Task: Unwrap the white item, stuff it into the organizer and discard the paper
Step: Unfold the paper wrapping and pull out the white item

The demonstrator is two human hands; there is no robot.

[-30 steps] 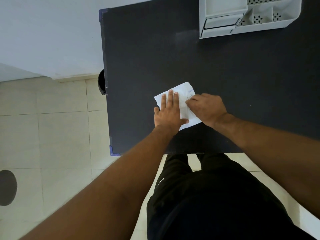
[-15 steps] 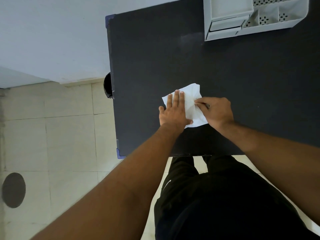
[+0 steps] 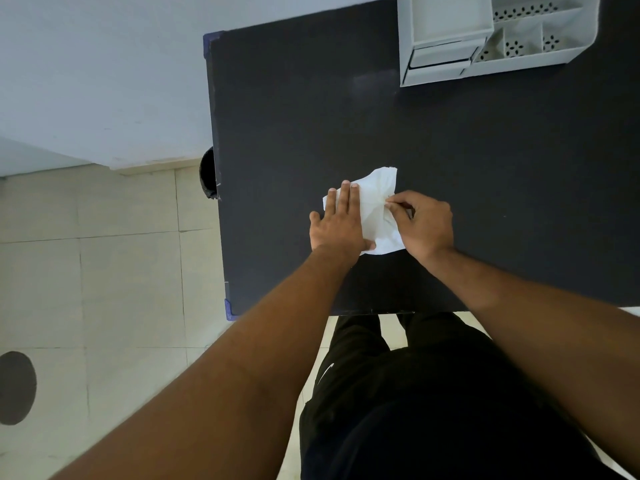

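Left hand (image 3: 341, 223) is lying flat, fingers spread straight, pinning the paper (image 3: 375, 209) to the table (image 3: 485, 168) near the front edge; right hand (image 3: 424, 223) is pinching a fold at the paper's right side w/ thumb & forefinger, other fingers curled. White item isn't showing; prob. still inside the wrap. To do it well: keep pressing w/ left, peel the fold slowly outward, avoiding tearing. Count: 1 paper, 2 hands, 1 organizer (image 3: 485, 39) at the far right, well apart.
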